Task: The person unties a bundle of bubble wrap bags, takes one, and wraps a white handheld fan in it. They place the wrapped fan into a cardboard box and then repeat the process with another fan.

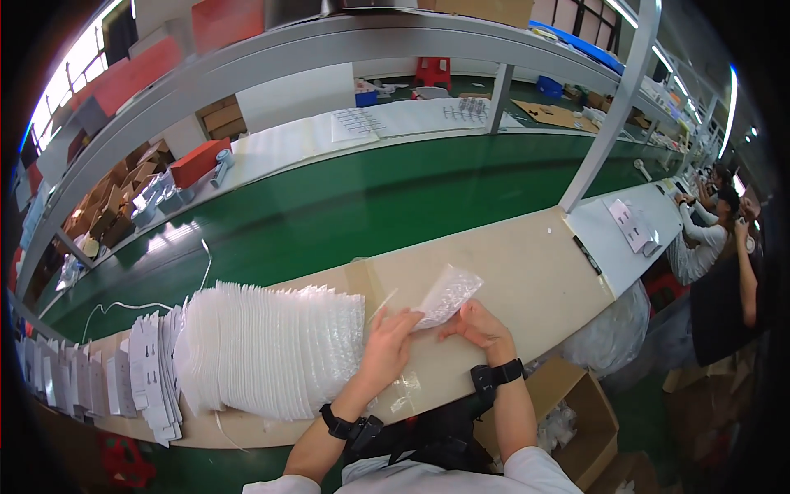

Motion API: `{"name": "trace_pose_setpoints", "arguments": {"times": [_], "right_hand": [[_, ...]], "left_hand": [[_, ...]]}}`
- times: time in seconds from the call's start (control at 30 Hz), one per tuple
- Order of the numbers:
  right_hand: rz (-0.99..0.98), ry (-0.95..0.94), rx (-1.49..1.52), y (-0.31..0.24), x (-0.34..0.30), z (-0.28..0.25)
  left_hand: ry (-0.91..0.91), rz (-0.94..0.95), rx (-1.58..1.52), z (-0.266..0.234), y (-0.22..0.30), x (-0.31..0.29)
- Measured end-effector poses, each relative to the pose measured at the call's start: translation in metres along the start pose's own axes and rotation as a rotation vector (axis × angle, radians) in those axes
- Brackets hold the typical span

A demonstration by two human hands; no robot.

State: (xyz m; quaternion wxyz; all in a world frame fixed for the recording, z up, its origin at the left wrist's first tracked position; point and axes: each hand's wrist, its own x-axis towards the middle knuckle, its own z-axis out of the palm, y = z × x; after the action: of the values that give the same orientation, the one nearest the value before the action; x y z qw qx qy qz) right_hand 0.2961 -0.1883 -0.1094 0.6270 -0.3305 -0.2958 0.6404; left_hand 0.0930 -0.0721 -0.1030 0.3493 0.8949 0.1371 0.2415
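Observation:
A clear bubble-wrap bag (pixel 450 290) is tilted above the tan worktop, its far end raised to the right. My left hand (pixel 390 342) grips its near left edge with the fingertips. My right hand (pixel 480 326) is beside the bag's near right edge, its fingers apart; whether they touch the bag is hard to make out. Just left of my left hand stands a long row of bubble-wrap bags (pixel 271 350), packed upright against each other. Whether anything lies inside the bag in my hand cannot be seen.
Stacks of white printed cards (pixel 155 375) stand left of the bags. A green conveyor belt (pixel 354 202) runs behind the worktop (pixel 502 263), with a grey post (pixel 613 115) at right. An open cardboard box (pixel 588 420) sits low at right. Other people work farther right.

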Motion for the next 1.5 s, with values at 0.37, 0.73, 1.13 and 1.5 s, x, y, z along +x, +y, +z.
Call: {"name": "trace_pose_setpoints", "arguments": {"times": [0.37, 0.73, 1.13, 1.5], "right_hand": [[-0.266, 0.357, 0.089, -0.006, 0.006, -0.029], [-0.265, 0.248, -0.295, 0.008, 0.014, -0.003], [-0.028, -0.002, -0.465, 0.022, 0.028, 0.015], [-0.042, 0.002, -0.595, 0.031, 0.07, 0.024]], "left_hand": [[0.154, 0.006, 0.301, -0.014, 0.028, 0.013], [0.387, 0.046, 0.111, -0.001, 0.016, 0.003], [0.104, -0.065, 0.122, 0.002, -0.013, 0.0], [0.126, -0.248, -0.311, 0.001, -0.01, 0.006]]}}
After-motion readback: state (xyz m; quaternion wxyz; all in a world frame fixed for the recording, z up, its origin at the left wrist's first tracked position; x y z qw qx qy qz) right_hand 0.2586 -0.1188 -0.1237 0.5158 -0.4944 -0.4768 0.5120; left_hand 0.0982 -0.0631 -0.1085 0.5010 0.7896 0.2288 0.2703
